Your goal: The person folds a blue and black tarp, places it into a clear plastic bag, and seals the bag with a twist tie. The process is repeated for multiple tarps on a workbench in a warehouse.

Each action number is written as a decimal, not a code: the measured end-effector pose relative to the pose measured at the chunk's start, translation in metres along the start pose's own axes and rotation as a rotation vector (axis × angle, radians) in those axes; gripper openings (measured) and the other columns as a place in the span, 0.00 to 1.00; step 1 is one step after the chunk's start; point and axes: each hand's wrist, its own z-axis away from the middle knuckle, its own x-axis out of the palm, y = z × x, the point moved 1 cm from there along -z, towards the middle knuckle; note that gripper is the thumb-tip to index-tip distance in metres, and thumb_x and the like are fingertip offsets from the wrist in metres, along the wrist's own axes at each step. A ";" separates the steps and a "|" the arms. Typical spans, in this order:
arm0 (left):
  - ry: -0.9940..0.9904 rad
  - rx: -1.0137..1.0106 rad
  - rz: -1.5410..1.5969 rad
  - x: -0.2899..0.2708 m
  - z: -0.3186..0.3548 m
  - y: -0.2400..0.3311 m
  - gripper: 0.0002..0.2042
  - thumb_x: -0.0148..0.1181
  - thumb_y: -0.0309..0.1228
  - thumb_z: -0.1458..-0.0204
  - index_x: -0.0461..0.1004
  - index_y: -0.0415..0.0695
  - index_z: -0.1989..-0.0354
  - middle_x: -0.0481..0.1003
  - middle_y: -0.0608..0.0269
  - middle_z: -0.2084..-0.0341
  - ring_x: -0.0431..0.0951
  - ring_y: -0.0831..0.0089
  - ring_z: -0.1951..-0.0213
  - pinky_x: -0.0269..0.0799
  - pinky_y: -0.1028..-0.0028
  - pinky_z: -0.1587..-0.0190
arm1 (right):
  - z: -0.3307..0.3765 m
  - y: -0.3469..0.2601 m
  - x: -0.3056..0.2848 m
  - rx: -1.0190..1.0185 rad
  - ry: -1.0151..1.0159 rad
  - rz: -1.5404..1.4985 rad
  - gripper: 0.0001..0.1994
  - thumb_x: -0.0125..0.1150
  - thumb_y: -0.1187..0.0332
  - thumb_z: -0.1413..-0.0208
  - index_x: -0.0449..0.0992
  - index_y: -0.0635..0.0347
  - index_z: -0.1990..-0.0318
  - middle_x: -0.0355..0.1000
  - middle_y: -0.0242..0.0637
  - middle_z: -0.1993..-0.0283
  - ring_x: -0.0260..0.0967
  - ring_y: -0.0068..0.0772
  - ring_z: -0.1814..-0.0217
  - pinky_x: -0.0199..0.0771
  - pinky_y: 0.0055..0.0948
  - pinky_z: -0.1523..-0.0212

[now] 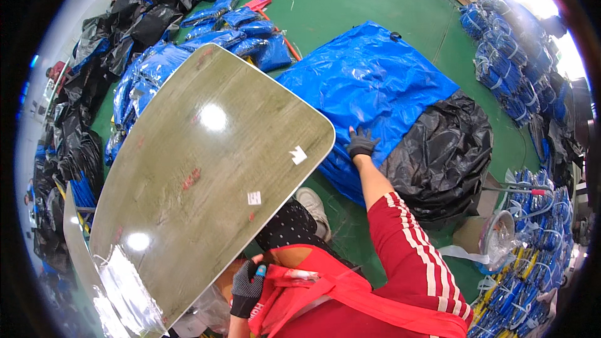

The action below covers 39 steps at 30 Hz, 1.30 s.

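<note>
My right hand [361,144], in a dark fingerless glove, reaches out and rests on a large blue plastic tarp [375,81], its fingers apart. The tarp lies over a bulging black plastic sheet or sack [441,153] on the floor; whatever is inside cannot be seen. My left hand [247,286], gloved in dark grey with blue on one fingertip, is curled close to my body beside the red apron [300,288]. What it holds, if anything, is hidden. Between the left hand and the far side stands a wood-patterned table [219,169] with white labels on it.
Blue folded packs in clear plastic [150,75] are heaped behind the table, with black plastic bundles [81,131] along the left wall. Bundled blue goods [504,56] are stacked at right. A round container [498,235] stands nearer, beside more tied bundles [532,275]. The floor is green [332,0].
</note>
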 end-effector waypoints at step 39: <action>0.730 -0.208 0.671 -0.411 0.230 -0.046 0.28 0.48 0.54 0.44 0.62 0.43 0.45 0.72 0.51 0.55 0.74 0.54 0.56 0.70 0.55 0.59 | 0.293 -0.063 -0.269 -1.539 -0.365 -0.621 0.29 0.63 0.46 0.54 0.70 0.51 0.47 0.70 0.49 0.47 0.69 0.53 0.47 0.66 0.42 0.44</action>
